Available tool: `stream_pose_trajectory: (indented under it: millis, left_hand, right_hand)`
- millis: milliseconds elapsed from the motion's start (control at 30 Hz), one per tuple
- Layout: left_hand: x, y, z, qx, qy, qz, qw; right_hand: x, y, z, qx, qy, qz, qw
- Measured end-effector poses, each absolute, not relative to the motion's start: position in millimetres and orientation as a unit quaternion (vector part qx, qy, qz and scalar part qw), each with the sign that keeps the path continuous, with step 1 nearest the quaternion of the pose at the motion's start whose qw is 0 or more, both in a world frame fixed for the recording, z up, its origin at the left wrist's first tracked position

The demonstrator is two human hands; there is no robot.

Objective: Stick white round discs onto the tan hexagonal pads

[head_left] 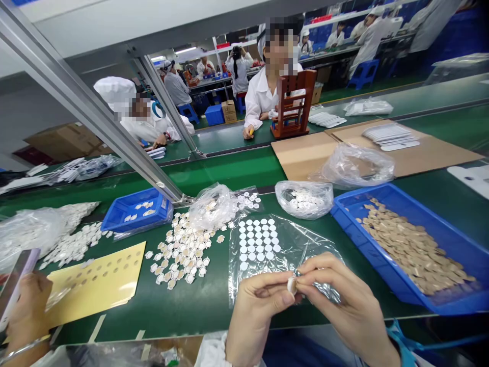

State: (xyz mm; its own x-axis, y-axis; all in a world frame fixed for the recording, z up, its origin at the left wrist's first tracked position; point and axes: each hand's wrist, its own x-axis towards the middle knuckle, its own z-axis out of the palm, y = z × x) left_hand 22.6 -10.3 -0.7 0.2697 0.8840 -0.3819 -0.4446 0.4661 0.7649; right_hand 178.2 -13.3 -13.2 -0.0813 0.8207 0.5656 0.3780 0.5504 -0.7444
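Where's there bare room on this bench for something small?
Bare green bench shows this side of the loose pile, between the yellow sheet and clear plastic. It's crowded rightward, where white discs, the left hand, right hand and large bin sit close.

i have the left hand and right hand at lower centre of my feed, a disc between them; beyond lies a plastic sheet bearing dots. left of it i see a pile of pieces, at frame right a tray of rounds.
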Motion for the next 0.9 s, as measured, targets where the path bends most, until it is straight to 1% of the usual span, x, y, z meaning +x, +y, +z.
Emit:
stream_pose_trajectory:
  millis: [433,633,700,900]
  left_hand:
    - [24.6,-12.1,2.3,0.271,0.421,0.431,0.75]
    - [30.3,-12.4,-1.3,0.222,0.395,0.443,0.774]
    - [30.1,-12.6,-2.6,0.203,0.387,0.45,0.779]
    - [28.1,-13.0,-2.1,0.219,0.379,0.451,0.778]
  right_hand:
    - [183.1,-8.8,-5.2,-0.419,-0.733,0.202,0.496]
    - [177.5,-9.3,-6.0,-0.409,-0.745,0.096,0.517]
    - [176.1,-10.8,-8.4,-0.401,-0.748,0.081,0.522]
    - [179.1,-12.2,-13.2,-0.409,-0.73,0.127,0.532]
